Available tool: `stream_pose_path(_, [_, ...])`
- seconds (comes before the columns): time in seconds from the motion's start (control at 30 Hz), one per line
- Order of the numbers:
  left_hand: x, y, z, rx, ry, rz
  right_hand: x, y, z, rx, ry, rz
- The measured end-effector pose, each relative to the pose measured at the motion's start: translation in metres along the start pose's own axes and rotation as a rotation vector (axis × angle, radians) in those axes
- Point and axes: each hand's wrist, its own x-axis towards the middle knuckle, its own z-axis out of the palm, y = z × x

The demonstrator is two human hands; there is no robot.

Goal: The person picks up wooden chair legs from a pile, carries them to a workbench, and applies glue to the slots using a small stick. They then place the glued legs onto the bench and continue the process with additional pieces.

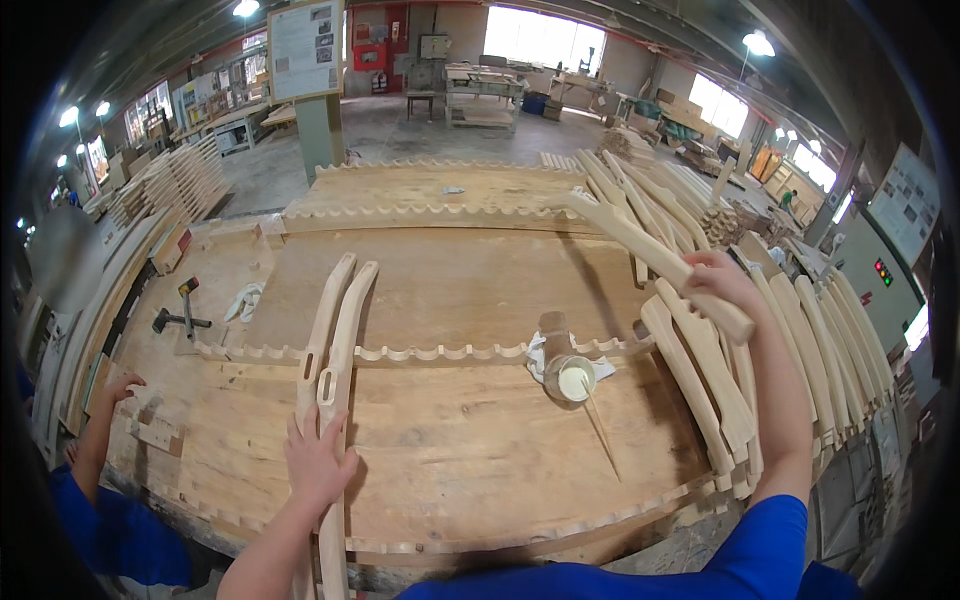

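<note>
Two long curved wooden legs with oval slots, a left one (322,320) and a right one (352,312), lie side by side across the notched wooden strip (450,354). My left hand (318,465) rests on them below the slots, fingers spread and thumb out to the right. On the right, my right hand (722,280) is closed around another curved wooden leg (640,243), raised and slanting from far left to near right. Below it, several similar wooden legs (690,375) lean together at the bench's right side. Palm and some fingertips of my right hand are hidden.
A cup of whitish paste (575,382) with a thin stick (603,440) stands on a rag (537,357). A hammer (182,322) and a white cloth (244,302) lie at left. Another person's hand (125,388) is at the bench's left edge. More legs (830,350) are stacked at right.
</note>
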Motion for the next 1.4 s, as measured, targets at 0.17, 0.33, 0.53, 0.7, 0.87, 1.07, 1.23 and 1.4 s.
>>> stream_pose_path(0.17, [0.006,0.006,0.001,-0.029,0.018,0.028,-0.012,0.021,-0.018,0.109,0.108,0.009])
stream_pose_path(0.33, [0.006,0.006,-0.001,-0.028,0.031,0.042,-0.007,0.042,-0.008,-0.131,-0.217,0.132])
stream_pose_path(0.53, [0.007,0.001,0.001,-0.04,-0.008,0.016,-0.05,0.018,-0.014,-0.787,-0.17,0.078])
stream_pose_path(0.7, [0.002,-0.008,0.007,-0.045,0.078,0.046,-0.111,0.011,-0.034,-0.494,-0.202,0.171])
stream_pose_path(0.87, [0.001,-0.01,0.011,-0.077,0.104,0.091,-0.173,0.046,-0.004,0.064,-0.06,0.114])
stream_pose_path(1.07, [0.004,0.038,0.005,-0.564,0.123,0.323,-0.182,0.006,0.103,0.561,-0.081,-0.099])
stream_pose_path(1.23, [0.012,0.129,-0.078,-1.526,-0.308,0.013,-0.197,-0.054,0.235,0.88,-0.229,-0.165])
stream_pose_path(1.4, [0.029,0.083,-0.051,-1.35,0.237,0.029,-0.186,-0.057,0.315,0.742,-0.704,-0.36])
